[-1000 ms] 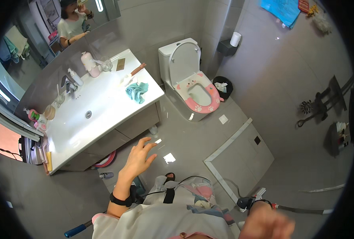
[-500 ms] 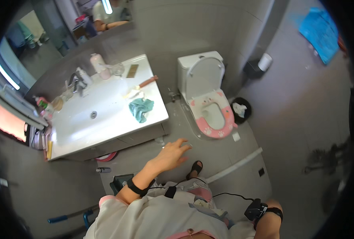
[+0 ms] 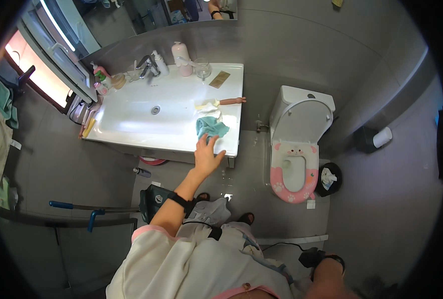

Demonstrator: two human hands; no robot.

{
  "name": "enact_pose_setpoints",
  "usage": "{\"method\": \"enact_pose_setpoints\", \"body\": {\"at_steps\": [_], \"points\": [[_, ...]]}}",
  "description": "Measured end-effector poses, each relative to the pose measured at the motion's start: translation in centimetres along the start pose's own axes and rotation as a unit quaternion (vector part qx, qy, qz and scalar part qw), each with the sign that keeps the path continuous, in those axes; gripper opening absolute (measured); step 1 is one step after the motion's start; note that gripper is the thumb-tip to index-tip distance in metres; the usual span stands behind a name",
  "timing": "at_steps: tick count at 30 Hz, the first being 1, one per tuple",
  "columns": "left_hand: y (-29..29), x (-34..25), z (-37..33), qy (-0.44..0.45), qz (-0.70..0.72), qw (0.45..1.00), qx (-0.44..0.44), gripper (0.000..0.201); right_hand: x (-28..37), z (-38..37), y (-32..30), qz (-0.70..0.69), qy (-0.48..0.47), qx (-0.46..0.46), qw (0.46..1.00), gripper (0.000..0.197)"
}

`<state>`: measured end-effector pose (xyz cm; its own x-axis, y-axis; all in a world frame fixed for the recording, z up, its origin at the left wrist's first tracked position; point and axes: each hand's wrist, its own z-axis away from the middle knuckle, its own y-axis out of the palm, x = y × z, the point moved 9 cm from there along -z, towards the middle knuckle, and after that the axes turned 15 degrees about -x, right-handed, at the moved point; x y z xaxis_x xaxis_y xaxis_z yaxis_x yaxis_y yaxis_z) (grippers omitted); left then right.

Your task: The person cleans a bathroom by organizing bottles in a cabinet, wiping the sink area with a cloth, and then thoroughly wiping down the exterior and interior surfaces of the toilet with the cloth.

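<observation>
My left hand (image 3: 209, 157) reaches over the front edge of the white washbasin (image 3: 131, 132), fingers apart and nothing in them. Its fingertips are at the lower edge of a crumpled teal cloth (image 3: 211, 127); whether they touch it I cannot tell. Just behind that cloth lies a white cloth (image 3: 210, 108), beside a brush-like thing with a brown handle (image 3: 231, 101), which points to the right. At the lower right my right forearm (image 3: 328, 276) shows, a black strapped device (image 3: 312, 257) at its wrist. The fingers of that hand are hidden.
Bottles, a pink dispenser (image 3: 180, 52), a glass (image 3: 203, 69) and a faucet (image 3: 147, 66) line the basin's back. Right of it stands a toilet (image 3: 301, 117) with a pink seat cover, next to a black bin (image 3: 333, 187). A dark green dustpan (image 3: 154, 197) is at lower left.
My left hand has moved forward from above the floor to the teal cloth on the basin. The view has swung left, so basin and toilet appear farther right.
</observation>
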<state>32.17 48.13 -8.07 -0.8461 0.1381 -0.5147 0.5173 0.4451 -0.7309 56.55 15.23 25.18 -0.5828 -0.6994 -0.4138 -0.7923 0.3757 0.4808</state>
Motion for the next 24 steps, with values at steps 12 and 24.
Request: {"method": "enact_pose_setpoints", "body": {"at_steps": [12,24], "points": [[5.4,5.1,-6.9,0.029,0.015,0.986,0.162,0.047,-9.0,28.7,9.0,0.15,0.555,0.35,0.74,0.025],[7.3,10.7,-8.6,-0.016,0.297,0.927,0.23,0.027,-2.3,50.4,15.8,0.237,0.496,0.534,0.642,0.041]]}}
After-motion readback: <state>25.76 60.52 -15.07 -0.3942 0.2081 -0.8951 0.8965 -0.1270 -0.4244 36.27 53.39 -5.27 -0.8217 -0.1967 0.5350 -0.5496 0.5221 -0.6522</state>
